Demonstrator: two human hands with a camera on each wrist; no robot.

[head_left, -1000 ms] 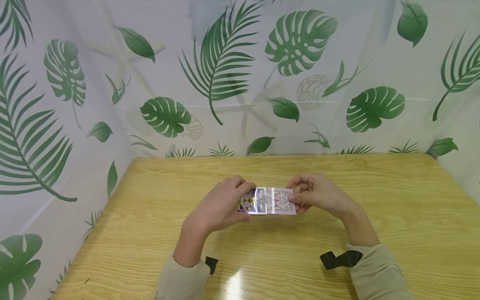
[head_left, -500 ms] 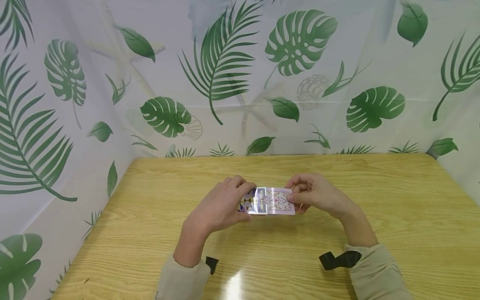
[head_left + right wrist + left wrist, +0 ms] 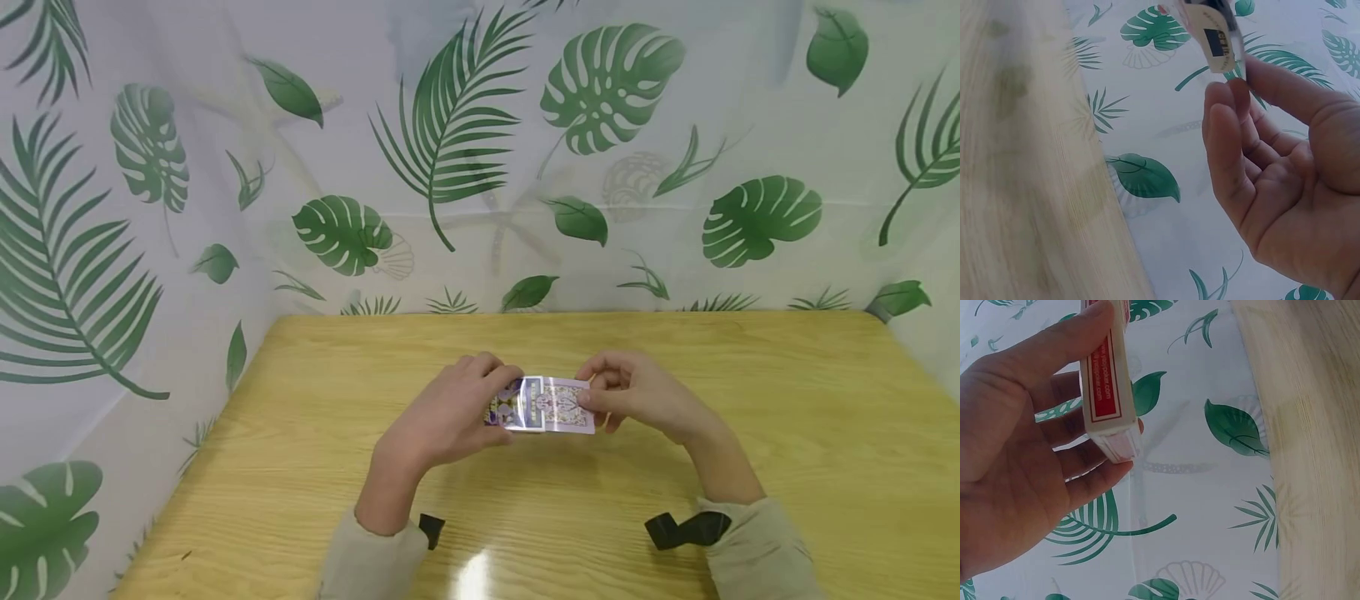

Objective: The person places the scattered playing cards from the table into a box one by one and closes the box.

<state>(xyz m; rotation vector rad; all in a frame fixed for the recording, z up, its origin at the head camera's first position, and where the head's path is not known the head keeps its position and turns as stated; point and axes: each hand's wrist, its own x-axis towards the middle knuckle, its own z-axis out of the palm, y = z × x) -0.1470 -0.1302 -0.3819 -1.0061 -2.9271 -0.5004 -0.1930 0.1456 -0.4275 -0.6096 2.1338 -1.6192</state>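
Note:
My left hand [image 3: 450,410] grips a small playing card box [image 3: 517,405], with its thumb and fingers on opposite long edges. In the left wrist view, a red printed panel shows on the side of the box [image 3: 1104,381]. A playing card [image 3: 566,407] with a floral pink back sticks out of the box's right end; whether more lie beneath it cannot be told. My right hand [image 3: 641,396] pinches the card's outer end between thumb and fingers. A cream flap with dark print [image 3: 1213,40] shows just above the right fingertips in the right wrist view.
Both hands are above a wood-grain table [image 3: 300,500]. A white cloth with green leaves [image 3: 487,167] hangs behind it and along the left. Black straps [image 3: 686,530] sit at the sleeve cuffs.
The visible length of card outside the box has become slightly shorter, as box and right hand have come a little closer together. The whole head view has shifted slightly.

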